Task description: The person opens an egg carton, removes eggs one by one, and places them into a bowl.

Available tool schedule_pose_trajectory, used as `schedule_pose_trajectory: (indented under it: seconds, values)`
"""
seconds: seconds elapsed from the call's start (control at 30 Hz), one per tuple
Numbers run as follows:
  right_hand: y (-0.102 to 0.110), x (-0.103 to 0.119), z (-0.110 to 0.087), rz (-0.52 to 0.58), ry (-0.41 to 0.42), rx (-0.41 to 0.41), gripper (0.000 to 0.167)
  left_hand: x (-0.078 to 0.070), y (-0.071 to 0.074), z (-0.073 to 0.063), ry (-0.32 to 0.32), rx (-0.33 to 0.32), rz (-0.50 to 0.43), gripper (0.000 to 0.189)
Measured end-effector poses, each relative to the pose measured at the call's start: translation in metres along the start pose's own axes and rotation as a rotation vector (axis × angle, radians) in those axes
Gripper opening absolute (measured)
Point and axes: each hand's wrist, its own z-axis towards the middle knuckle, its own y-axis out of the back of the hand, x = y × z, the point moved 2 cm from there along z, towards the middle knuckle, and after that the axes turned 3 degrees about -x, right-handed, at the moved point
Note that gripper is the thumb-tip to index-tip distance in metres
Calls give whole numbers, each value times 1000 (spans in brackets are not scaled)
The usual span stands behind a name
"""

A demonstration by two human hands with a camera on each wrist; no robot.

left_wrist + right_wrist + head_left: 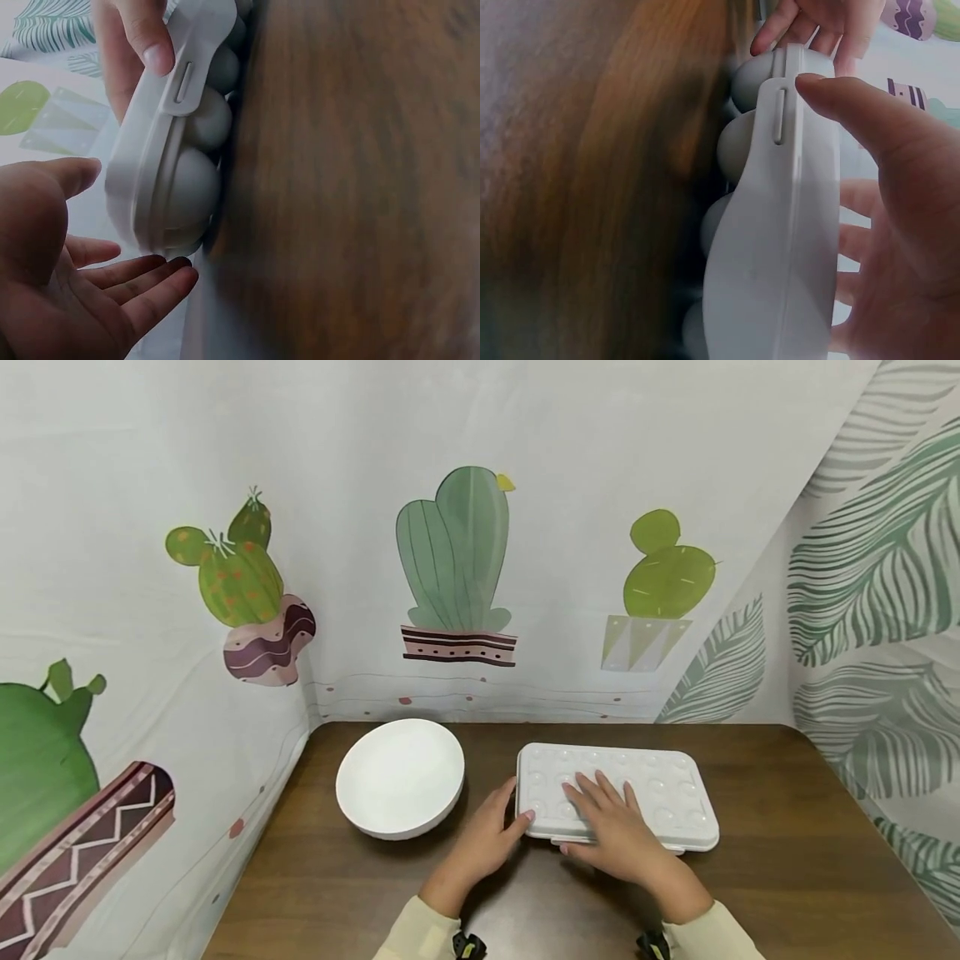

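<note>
A white plastic egg box [667, 785] with a bumpy lid lies closed on the table; rounded cups [196, 184] show along its underside in the wrist views. My left hand [487, 831] is at the box's left end, fingers loosely extended and thumb near the front corner. In the left wrist view its fingertips reach the box's end, and contact is hard to tell. The right hand [618, 828] rests on the lid with fingers spread. Its thumb is at the front edge, beside a clip [778, 112]. What is inside the box is hidden.
To the left of the egg box stands a white round bowl [401, 777] on the brown wooden table [360, 893]. Behind the table hangs a pale cloth [570, 577] printed with cacti and leaves.
</note>
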Motion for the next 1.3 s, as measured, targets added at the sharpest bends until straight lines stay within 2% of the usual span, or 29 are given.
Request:
schedule_pose_trajectory:
  seconds: [0.23,0.5,0.7,0.87,0.97,1.1,1.2,1.3]
  values:
    - [-7,-4,2,-7,11,-10,88,-1,-8,-3,15,18,-53,74]
    - [-12,-1,4,-77,8,3,97,5,-19,-3,87,-8,-174,78]
    - [-17,2,7,-164,5,5,102,7,-25,-1,122,-36,-287,79]
    - [-23,4,10,-267,32,-58,103,10,-30,2,162,-74,-367,74]
    - [-25,6,12,-325,35,-82,104,13,-32,4,195,-94,-446,72]
    - [-27,10,14,-380,12,-49,106,16,-35,6,235,-109,-551,69]
    - [-29,14,15,-415,-7,-9,105,18,-36,6,249,-119,-575,67]
    - [-30,19,17,-462,-10,-4,102,18,-37,7,250,-125,-597,65]
